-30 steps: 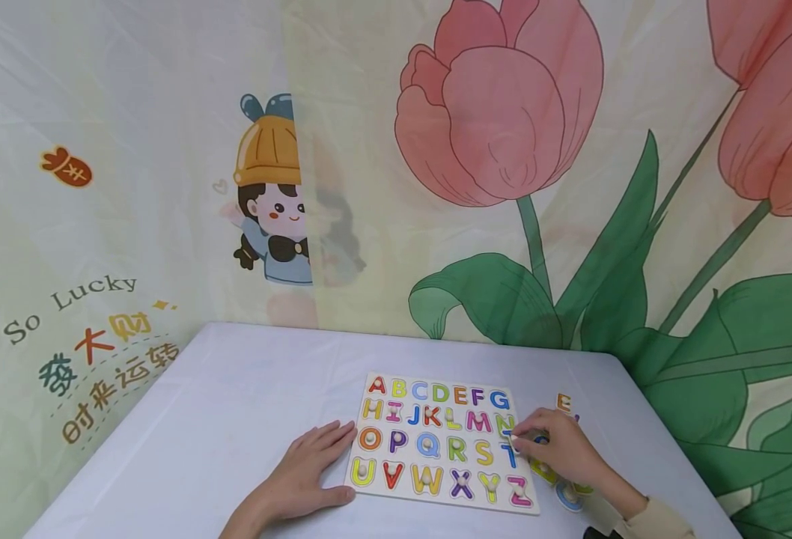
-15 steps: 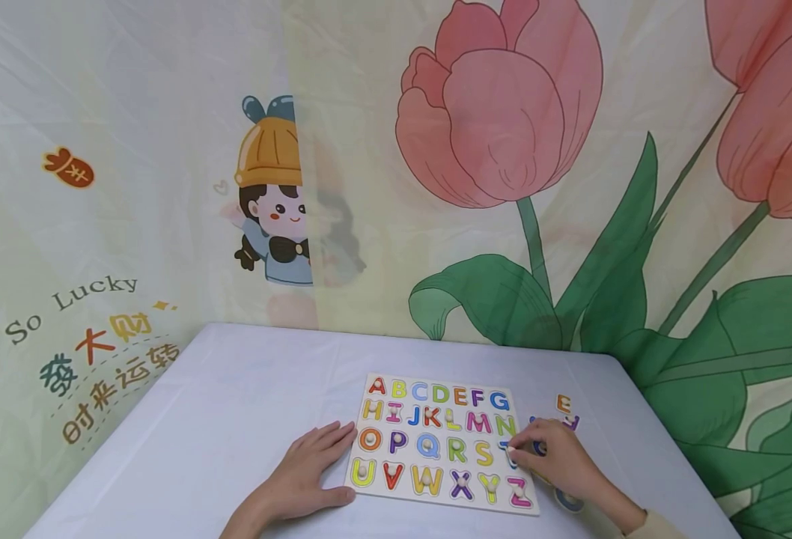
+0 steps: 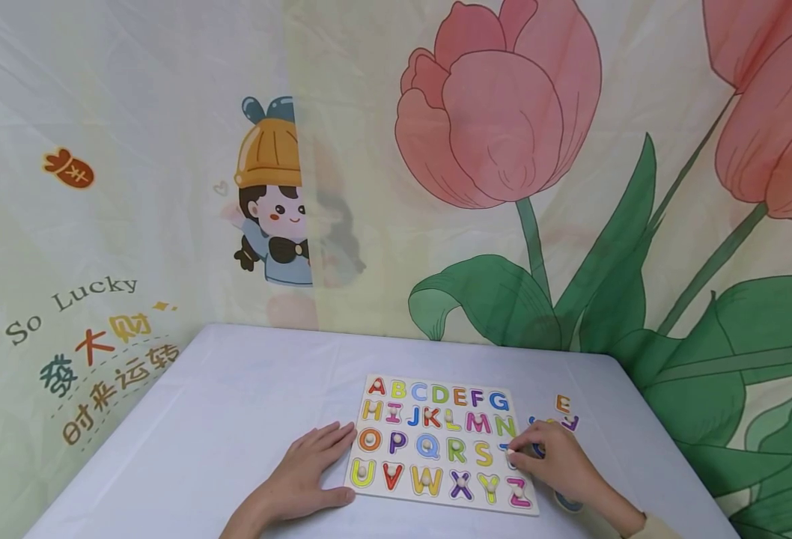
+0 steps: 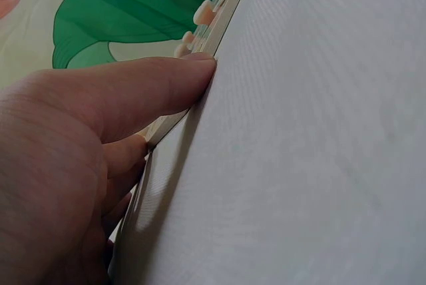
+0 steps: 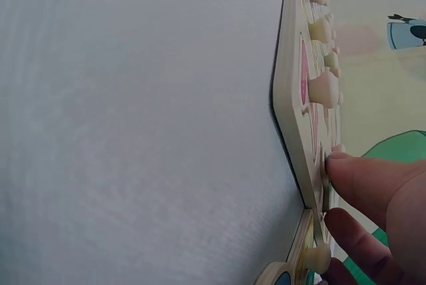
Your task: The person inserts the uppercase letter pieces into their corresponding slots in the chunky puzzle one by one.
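Observation:
A wooden alphabet puzzle board (image 3: 436, 499) lies on the white table, with coloured letters in rows and small knobs on many of them. At its right edge my right hand (image 3: 561, 460) pinches the blue T puzzle piece (image 3: 503, 447) at the T place, and the fingers hide most of that piece. In the right wrist view, thumb and fingers sit close to the board's face. My left hand (image 3: 305, 468) lies with fingers extended along the left edge of the board, the thumb (image 4: 166, 82) touching its side in the left wrist view.
Loose letter pieces lie right of the board: an orange E (image 3: 563, 404), a purple piece (image 3: 570, 424) and a round blue one (image 3: 567, 502), others partly behind my right hand. A printed tulip curtain (image 3: 497, 127) hangs behind the table (image 3: 234, 419).
My right hand has moved slightly down and left with the T piece, from over the N and T area onto the T place. The left hand has stayed put.

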Demonstrator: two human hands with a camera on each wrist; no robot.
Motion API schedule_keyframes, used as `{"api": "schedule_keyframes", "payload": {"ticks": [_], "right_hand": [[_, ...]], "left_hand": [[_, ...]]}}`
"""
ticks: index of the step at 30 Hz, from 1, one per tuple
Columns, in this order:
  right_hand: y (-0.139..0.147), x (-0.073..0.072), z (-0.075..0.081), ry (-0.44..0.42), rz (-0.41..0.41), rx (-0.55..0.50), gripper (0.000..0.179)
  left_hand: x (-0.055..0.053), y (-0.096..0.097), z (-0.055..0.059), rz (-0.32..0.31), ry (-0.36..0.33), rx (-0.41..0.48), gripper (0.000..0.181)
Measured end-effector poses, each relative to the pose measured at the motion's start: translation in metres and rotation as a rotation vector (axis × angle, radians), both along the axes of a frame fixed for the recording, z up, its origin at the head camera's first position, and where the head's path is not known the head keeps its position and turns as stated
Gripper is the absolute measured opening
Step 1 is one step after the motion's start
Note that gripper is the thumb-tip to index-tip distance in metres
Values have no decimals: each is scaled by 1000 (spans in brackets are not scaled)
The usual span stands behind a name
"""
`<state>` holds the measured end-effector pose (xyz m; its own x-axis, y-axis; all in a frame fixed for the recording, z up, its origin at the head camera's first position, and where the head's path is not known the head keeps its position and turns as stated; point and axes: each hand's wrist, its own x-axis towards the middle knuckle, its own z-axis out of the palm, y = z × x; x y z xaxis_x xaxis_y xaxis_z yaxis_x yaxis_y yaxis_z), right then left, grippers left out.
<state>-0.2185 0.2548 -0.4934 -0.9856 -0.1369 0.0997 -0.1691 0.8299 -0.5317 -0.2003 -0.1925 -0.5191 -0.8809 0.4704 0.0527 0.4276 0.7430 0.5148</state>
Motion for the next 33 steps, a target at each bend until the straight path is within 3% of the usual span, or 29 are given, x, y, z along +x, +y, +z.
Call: {"api": "schedule_keyframes", "payload": {"ticks": [11, 17, 25, 33], "right_hand": [[-1, -2, -5, 9, -28, 36, 16], [9, -5, 4, -1, 18, 27, 12], [49, -26, 21, 118, 55, 0, 16], [76, -42, 18, 111, 155, 30, 17]], "left_hand": [[-1, -2, -1, 2, 6, 12, 96], [-1, -3, -2, -5, 9, 6, 96], [-1, -1, 0, -5, 11, 3, 96], [-1, -1, -1, -6, 4, 0, 96]]}}
